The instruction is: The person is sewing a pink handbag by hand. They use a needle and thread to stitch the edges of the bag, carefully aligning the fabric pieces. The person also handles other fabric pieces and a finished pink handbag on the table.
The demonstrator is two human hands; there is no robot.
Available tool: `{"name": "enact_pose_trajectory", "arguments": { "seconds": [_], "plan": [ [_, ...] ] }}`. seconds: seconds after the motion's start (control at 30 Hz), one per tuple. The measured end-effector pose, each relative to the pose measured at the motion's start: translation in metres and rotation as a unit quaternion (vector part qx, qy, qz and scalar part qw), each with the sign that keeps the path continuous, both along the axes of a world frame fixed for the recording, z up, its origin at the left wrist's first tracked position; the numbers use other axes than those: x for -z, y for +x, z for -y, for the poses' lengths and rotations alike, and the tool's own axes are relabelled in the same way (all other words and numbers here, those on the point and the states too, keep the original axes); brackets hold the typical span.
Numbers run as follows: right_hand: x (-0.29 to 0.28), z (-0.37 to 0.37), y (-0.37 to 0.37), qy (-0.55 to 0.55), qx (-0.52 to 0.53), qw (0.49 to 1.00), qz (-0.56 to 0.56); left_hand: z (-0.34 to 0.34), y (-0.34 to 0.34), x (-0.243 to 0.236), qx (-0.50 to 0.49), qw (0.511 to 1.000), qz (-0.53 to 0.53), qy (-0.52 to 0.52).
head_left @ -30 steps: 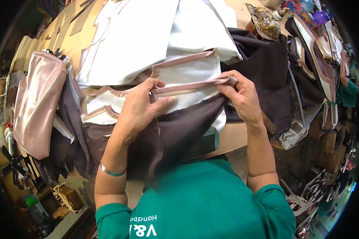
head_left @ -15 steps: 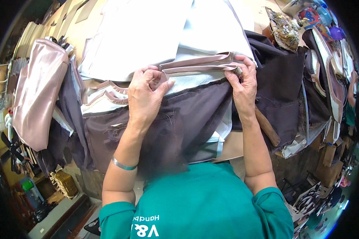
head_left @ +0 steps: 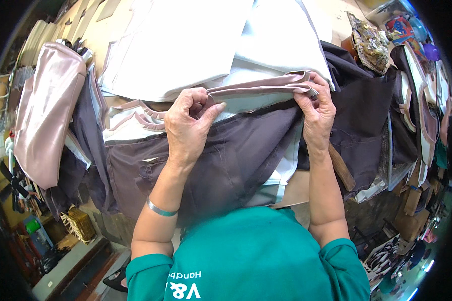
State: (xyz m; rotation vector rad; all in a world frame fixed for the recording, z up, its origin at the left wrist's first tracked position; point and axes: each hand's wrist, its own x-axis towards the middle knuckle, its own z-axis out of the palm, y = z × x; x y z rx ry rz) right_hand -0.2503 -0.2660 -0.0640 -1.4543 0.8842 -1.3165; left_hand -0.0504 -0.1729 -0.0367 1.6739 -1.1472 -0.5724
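Between my two hands runs a folded dusty-pink leather edge (head_left: 258, 89) with a pale backing below it. My left hand (head_left: 188, 128) pinches its left end between thumb and fingers. At the opposite end, my right hand (head_left: 316, 113) grips the folded corner, the thumb on the near side. A dark brown lining cloth (head_left: 221, 155) hangs from this piece toward my body. Left of my left hand, more pink edging with small notches (head_left: 141, 120) curves over a white backing.
Large white sheets (head_left: 186, 45) cover the table beyond. A pink leather piece (head_left: 50, 115) lies at left. To the right are dark cloth (head_left: 356, 110), a wooden handle (head_left: 341, 168) and a pot with a crusted clump (head_left: 370, 45). More bag pieces (head_left: 419, 110) lie at far right.
Both hands have shifted slightly right and toward me with the leather edge. Its two pink strips, apart before, now lie close together. Both hands keep their hold.
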Motion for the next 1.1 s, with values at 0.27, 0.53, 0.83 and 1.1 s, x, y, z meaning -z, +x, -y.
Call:
{"name": "enact_pose_trajectory", "arguments": {
  "seconds": [0.27, 0.53, 0.83, 1.1],
  "plan": [
    [-0.002, -0.002, -0.003, 0.035, -0.013, 0.998, 0.046, -0.001, -0.002, -0.002, 0.0, 0.999, -0.013, -0.043],
    [-0.011, 0.003, -0.006, 0.101, -0.006, 0.981, 0.167, 0.001, 0.001, -0.007, 0.003, 0.998, -0.06, 0.007],
    [-0.011, 0.006, -0.004, 0.086, 0.014, 0.989, 0.117, 0.0, 0.003, -0.005, 0.01, 0.999, -0.04, 0.002],
    [-0.005, 0.003, -0.008, 0.043, 0.02, 0.992, 0.114, -0.005, -0.001, -0.004, 0.009, 0.999, 0.013, -0.035]
  ]
}}
